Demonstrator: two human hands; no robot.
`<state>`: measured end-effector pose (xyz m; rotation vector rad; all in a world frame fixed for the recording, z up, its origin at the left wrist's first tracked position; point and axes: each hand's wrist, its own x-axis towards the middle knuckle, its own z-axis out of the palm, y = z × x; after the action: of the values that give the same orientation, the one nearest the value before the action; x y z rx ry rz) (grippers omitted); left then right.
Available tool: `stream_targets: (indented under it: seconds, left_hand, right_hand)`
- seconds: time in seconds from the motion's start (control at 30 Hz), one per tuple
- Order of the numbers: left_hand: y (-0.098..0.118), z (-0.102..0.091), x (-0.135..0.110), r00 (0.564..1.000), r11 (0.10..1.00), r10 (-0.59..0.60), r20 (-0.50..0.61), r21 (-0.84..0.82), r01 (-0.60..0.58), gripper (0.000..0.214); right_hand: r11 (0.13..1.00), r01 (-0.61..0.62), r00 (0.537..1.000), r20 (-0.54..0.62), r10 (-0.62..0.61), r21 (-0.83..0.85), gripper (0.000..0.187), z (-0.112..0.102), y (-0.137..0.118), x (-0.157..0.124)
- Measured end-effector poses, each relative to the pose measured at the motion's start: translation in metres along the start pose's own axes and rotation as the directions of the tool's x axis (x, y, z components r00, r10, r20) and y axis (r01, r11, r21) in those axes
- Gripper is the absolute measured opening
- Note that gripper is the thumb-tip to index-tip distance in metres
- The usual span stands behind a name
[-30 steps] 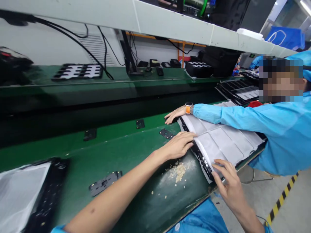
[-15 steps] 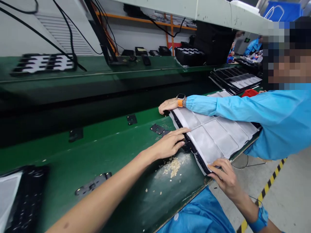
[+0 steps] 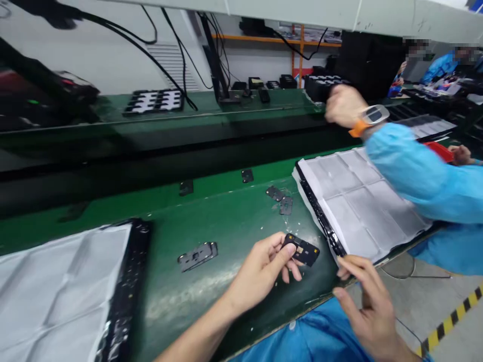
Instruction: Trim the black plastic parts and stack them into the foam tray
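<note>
My left hand (image 3: 264, 269) pinches a small black part (image 3: 303, 250) between thumb and fingers, just above the green bench (image 3: 234, 221). My right hand (image 3: 364, 296) rests at the bench's front edge with fingertips touching the near corner of a black tray stack covered by a white sheet (image 3: 362, 201). A co-worker's arm in a blue sleeve (image 3: 418, 171) reaches over that tray, with the hand with an orange-strapped watch (image 3: 345, 105) lifted above the conveyor.
A second sheet-covered black tray (image 3: 68, 291) lies at the left. Several small black parts (image 3: 198, 255) lie loose on the bench. A dark conveyor belt (image 3: 151, 161) runs behind, with trays and cables on the far shelf. A hazard-striped floor edge (image 3: 453, 322) is at the right.
My left hand left the tray edge and picked up a small black part. The co-worker's hand rose from the tray's far corner. The view swung left, and the crumb pile is no longer visible.
</note>
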<state>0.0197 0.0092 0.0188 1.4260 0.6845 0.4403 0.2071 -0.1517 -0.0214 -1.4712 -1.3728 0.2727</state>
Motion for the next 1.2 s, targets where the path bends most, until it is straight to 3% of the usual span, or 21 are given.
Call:
stream_targets:
  seconds: [0.1,0.2,0.47,0.67,1.2]
  left_hand:
    - [0.000,0.012,-0.026,0.994,0.993,-0.017,-0.110,-0.121,0.003,0.036]
    - [-0.004,0.017,-0.047,0.976,0.985,-0.008,-0.216,-0.171,-0.030,0.035]
    - [-0.023,0.009,-0.077,0.936,0.975,0.003,-0.351,-0.208,-0.081,0.033]
    - [-0.036,0.003,-0.082,0.933,0.972,-0.027,-0.360,-0.229,-0.060,0.038]
    - [-0.050,0.004,-0.092,0.921,0.978,0.032,-0.387,-0.179,-0.109,0.039]
  right_hand:
    - [0.913,-0.258,0.963,0.162,0.216,0.315,0.039,0.038,-0.017,0.010]
    - [0.826,-0.349,0.932,0.256,0.256,0.444,0.025,0.064,-0.024,0.018]
    - [0.889,-0.239,0.953,0.270,0.137,0.391,0.031,0.086,-0.033,0.020]
    - [0.872,-0.268,0.938,0.318,0.138,0.410,0.031,0.095,-0.036,0.018]
    - [0.884,-0.267,0.928,0.350,0.129,0.383,0.034,0.098,-0.036,0.017]
